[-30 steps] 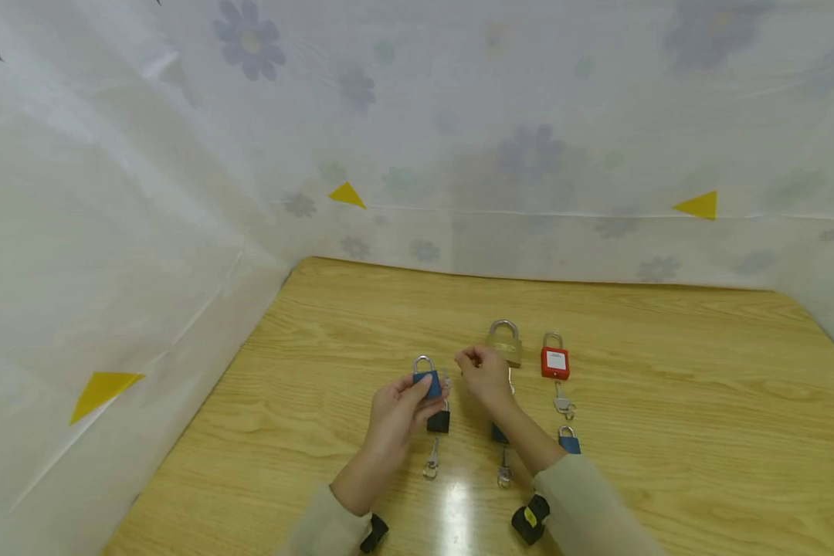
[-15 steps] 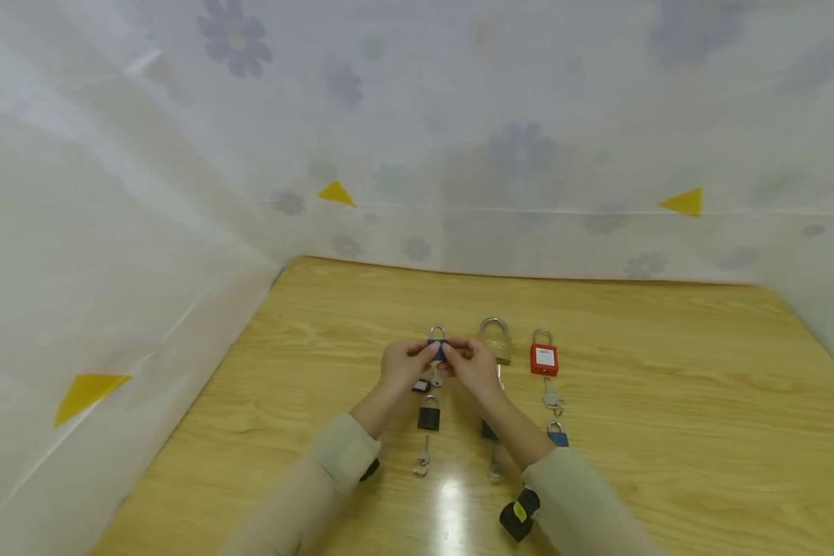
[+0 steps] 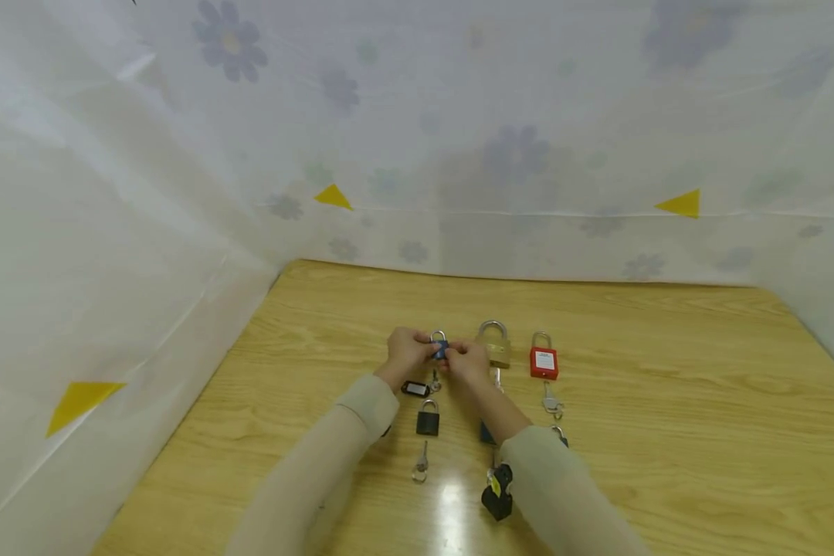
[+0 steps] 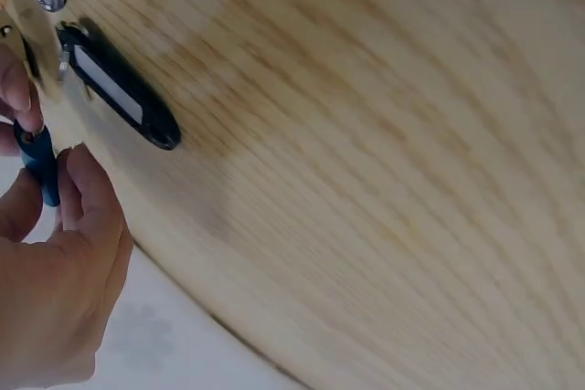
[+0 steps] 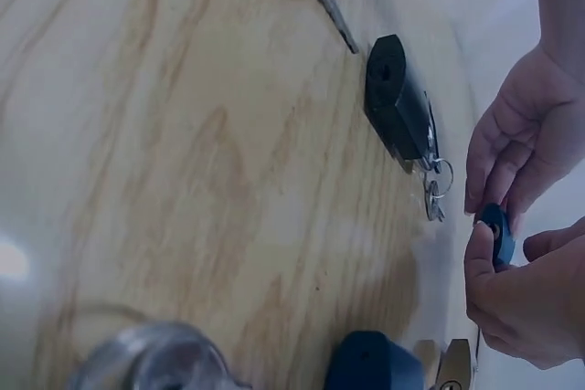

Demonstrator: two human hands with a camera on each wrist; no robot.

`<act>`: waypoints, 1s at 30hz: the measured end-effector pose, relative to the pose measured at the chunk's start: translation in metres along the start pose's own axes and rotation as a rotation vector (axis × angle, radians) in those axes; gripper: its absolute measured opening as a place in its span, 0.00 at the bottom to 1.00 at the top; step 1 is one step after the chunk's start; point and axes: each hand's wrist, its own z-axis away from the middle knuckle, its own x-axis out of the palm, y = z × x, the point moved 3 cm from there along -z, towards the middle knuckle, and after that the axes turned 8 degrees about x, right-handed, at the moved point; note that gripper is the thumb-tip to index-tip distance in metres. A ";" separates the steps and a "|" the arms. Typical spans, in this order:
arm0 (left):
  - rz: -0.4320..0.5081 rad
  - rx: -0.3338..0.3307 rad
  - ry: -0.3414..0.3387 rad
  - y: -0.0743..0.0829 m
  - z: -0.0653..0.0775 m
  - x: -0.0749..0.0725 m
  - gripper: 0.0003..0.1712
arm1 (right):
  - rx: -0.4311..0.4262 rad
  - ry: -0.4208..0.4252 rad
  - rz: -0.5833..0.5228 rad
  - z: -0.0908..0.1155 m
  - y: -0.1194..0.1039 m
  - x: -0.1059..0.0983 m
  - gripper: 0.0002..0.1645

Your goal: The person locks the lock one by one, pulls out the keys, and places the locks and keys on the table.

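Observation:
A small blue padlock (image 3: 439, 347) with a silver shackle is held between both hands, above the far end of the left column. My left hand (image 3: 405, 354) pinches one side of its body. The right hand (image 3: 467, 361) pinches the other side with thumb and fingers. In the left wrist view the padlock (image 4: 38, 166) shows its underside between the fingertips. The right wrist view also has the blue padlock (image 5: 496, 230) gripped by both hands. Just nearer than the hands lie a small key (image 3: 435, 381) and a black key tag (image 3: 415, 389) with a white label.
Nearer on the wooden table (image 3: 306, 340) lie a black padlock (image 3: 428, 419) and a key (image 3: 421, 463). To the right are a large brass padlock (image 3: 495, 346), a red padlock (image 3: 544, 361) with its key (image 3: 550, 401), and a partly hidden blue padlock (image 3: 486, 432). A floral curtain borders the table.
The left hand has carried the blue padlock farther back and slightly right. The right hand, apart a second ago, now grips it too. The black key tag has come into view.

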 end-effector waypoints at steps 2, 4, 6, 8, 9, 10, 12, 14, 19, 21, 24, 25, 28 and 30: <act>-0.072 0.048 0.009 -0.028 -0.025 0.015 0.09 | 0.021 -0.001 -0.018 0.000 0.004 0.002 0.15; -0.158 0.096 0.016 -0.065 -0.055 0.033 0.09 | 0.048 -0.014 -0.033 0.001 0.008 0.004 0.15; -0.230 0.132 0.044 -0.101 -0.085 0.052 0.09 | 0.067 -0.021 -0.019 0.002 0.011 0.005 0.16; -0.286 0.162 0.075 -0.127 -0.107 0.066 0.08 | 0.078 -0.023 0.001 0.002 0.013 0.006 0.17; -0.286 0.172 0.063 -0.131 -0.110 0.067 0.09 | 0.083 -0.022 0.008 0.003 0.013 0.007 0.17; -0.307 0.208 0.084 -0.134 -0.112 0.069 0.09 | 0.082 -0.017 0.021 0.003 0.013 0.007 0.17; -0.333 0.235 0.100 -0.135 -0.115 0.069 0.10 | 0.067 -0.010 0.043 0.003 0.012 0.007 0.17; -0.348 0.213 0.092 -0.136 -0.116 0.070 0.09 | 0.054 -0.007 0.048 0.003 0.012 0.008 0.17; -0.312 0.193 0.104 -0.099 -0.081 0.053 0.06 | 0.021 0.021 0.099 0.010 0.013 0.008 0.18; -0.298 0.214 0.110 -0.053 -0.041 0.029 0.08 | -0.040 0.034 0.178 0.016 0.008 0.005 0.19; -0.275 0.250 0.069 0.005 0.008 -0.001 0.17 | -0.240 0.026 0.298 0.029 -0.007 -0.004 0.18; -0.278 0.316 0.082 0.014 0.019 -0.005 0.18 | -0.319 0.012 0.318 0.034 -0.012 -0.009 0.17; -0.260 0.515 0.075 0.018 0.039 -0.008 0.19 | -0.523 -0.061 0.348 0.054 -0.023 -0.029 0.15; -0.240 0.635 0.070 0.022 0.058 -0.012 0.20 | -0.632 -0.089 0.395 0.066 -0.026 -0.043 0.15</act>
